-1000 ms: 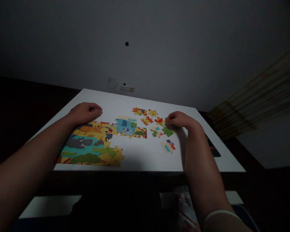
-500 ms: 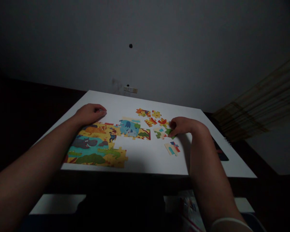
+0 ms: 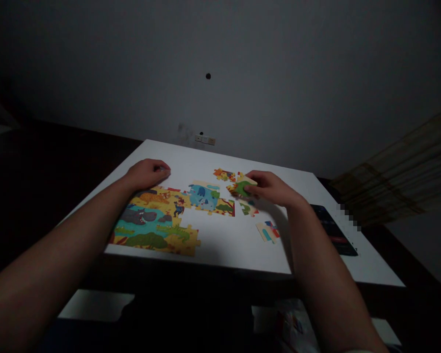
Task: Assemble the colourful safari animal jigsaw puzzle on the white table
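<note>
1. While everything else sat in dim light, the white table (image 3: 224, 252) was easily the biggest thing there.
2. Next up was the joined part of the puzzle (image 3: 147, 220), lying flat on the left side of the table, hippo, elephants and all.
3. A dark flat thing (image 3: 330, 228) lay near the right edge, beyond the right forearm.
4. The right hand (image 3: 270, 189) was pinched closed, thumb against fingers, with a green piece between them.
5. The left hand (image 3: 147, 174) was curled mostly closed just past the puzzle's far edge; couldn't tell if anything was tucked inside.
6. Loose pieces (image 3: 267, 232) were scattered right of the puzzle, around and under the right hand.
7. Smallest was that green piece (image 3: 245, 188), held over the loose ones.
</note>
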Available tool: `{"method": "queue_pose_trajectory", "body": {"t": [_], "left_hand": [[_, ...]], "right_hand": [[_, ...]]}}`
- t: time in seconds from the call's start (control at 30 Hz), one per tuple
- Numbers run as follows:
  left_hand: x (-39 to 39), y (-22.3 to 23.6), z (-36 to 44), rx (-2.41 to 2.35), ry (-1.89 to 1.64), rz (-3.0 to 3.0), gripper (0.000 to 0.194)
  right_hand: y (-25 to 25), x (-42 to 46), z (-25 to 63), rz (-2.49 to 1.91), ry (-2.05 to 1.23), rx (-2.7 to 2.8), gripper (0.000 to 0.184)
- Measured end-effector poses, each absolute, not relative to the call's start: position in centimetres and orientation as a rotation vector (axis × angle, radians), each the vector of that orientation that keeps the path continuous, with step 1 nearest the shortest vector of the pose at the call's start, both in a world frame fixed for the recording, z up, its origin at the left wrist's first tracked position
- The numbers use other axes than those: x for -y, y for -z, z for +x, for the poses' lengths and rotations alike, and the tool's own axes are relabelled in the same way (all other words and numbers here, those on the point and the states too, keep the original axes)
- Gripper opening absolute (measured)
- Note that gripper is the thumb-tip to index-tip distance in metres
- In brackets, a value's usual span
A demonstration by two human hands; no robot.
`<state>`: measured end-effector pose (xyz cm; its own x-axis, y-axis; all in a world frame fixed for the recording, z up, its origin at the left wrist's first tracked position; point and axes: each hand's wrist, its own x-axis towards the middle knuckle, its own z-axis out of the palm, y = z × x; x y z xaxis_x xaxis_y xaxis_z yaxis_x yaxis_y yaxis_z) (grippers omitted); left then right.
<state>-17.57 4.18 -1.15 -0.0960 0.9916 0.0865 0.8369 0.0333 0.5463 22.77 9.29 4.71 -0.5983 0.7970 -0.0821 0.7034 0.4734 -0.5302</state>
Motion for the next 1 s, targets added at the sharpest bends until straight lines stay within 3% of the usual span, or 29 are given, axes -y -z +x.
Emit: {"method": "queue_pose_trajectory", "body": {"t": [0.13, 1.0], "left_hand": [[-4.2, 1.3, -17.7, -2.000, -0.673, 1.925, 0.050], [-4.0, 1.2, -17.7, -1.995, -0.676, 1.939, 0.049]], "right_hand": [[-2.2, -9.5, 19.9, -1.256, -0.644, 2.520, 0.044], [-1.7, -8.8, 18.0, -1.139, -0.402, 2.747, 0.030]]}}
